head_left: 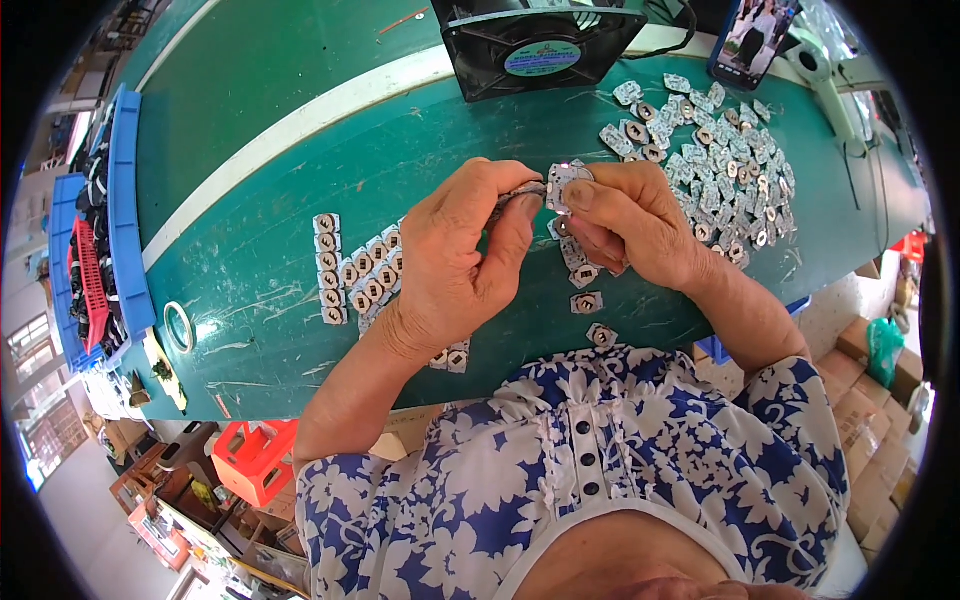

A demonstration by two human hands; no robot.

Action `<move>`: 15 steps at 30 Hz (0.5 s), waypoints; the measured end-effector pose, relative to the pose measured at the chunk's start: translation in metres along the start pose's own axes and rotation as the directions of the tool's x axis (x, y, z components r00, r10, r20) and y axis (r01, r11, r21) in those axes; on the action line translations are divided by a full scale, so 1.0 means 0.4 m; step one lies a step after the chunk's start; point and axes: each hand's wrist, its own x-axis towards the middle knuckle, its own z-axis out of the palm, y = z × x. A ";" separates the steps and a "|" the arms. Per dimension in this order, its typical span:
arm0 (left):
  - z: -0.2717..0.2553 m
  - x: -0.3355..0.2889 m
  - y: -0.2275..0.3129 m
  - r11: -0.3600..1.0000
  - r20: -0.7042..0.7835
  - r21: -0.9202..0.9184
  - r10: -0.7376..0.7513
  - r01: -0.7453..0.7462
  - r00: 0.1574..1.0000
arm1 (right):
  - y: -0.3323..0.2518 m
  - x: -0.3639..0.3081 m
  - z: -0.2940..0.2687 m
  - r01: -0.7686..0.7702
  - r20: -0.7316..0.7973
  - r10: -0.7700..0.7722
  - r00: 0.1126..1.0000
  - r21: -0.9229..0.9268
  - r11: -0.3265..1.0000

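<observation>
My left hand (465,245) is closed, pinching a thin grey piece that my fingers partly hide, so its kind is unclear. Right beside it, my right hand (640,220) grips a small white circuit board (565,185) between thumb and forefinger, held up above the green table. Below my right hand a few loose boards (587,302) with round metal parts lie in a line toward me. To the left of and behind my left hand, more boards (328,268) are laid out side by side in rows. A large scattered pile of boards (725,170) spreads to the right of my right hand.
A black fan (540,55) stands at the back of the green table (250,350). A phone (750,40) leans near a white stand (830,85) at the back right. At the left are a tape roll (179,327) and blue bins (125,200); a red stool (255,460) stands below.
</observation>
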 end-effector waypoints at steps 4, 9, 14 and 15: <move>0.003 0.004 0.007 0.999 0.003 -0.017 0.030 -0.030 1.000 | -0.010 -0.003 0.006 -0.041 -0.010 0.041 0.999 0.049 0.998; 0.009 0.010 0.009 0.995 0.058 0.043 0.086 -0.088 0.995 | -0.016 -0.006 -0.008 -0.088 -0.095 0.100 0.990 0.125 0.988; 0.013 0.016 0.018 0.997 -0.029 0.045 0.064 -0.063 0.998 | -0.021 0.010 -0.047 0.022 -0.107 -0.055 0.993 -0.287 0.958; 0.013 0.011 0.026 1.000 0.003 0.018 0.021 -0.021 1.000 | -0.022 0.009 -0.054 0.125 -0.010 -0.138 0.990 -0.376 0.918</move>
